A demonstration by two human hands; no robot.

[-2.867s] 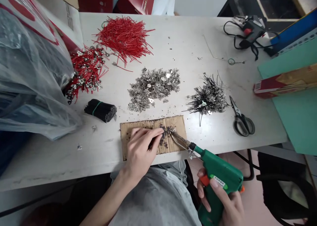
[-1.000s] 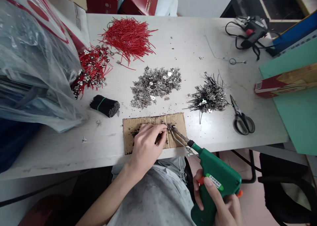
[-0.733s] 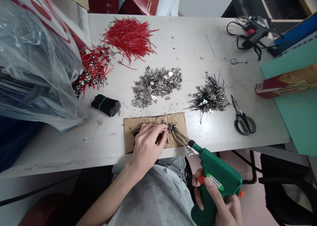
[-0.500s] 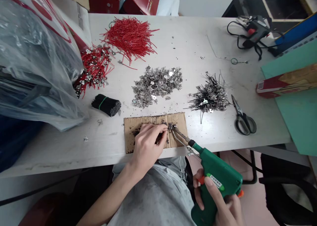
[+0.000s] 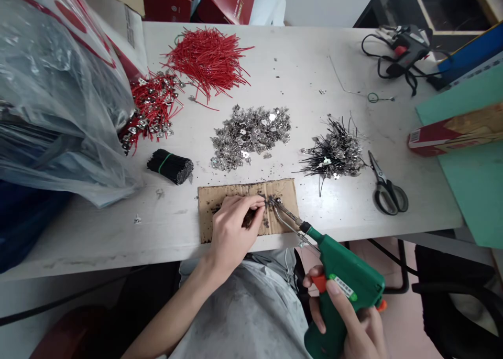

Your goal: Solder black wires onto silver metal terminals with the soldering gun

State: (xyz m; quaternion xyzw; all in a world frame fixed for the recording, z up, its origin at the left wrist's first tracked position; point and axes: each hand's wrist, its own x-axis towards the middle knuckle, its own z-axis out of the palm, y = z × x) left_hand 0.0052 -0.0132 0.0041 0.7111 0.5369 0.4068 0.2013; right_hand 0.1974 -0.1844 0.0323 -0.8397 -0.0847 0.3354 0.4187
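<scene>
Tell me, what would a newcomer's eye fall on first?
Probably the bright green gun-shaped tool, held in the right grip at the lower right, its metal tip over the cardboard at the near edge of the table. Next come the vivid heap of red wires near the table's far left corner and the glittering pile of metal pieces around the middle.

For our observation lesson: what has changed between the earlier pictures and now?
Since half a second ago, the right hand has edged its forefinger left in the picture, baring more orange trigger. The view shifted slightly. Nothing was visibly taken or released: that hand holds the green soldering gun; the left hand stays pinched over the cardboard. Scissors stayed put.
</scene>
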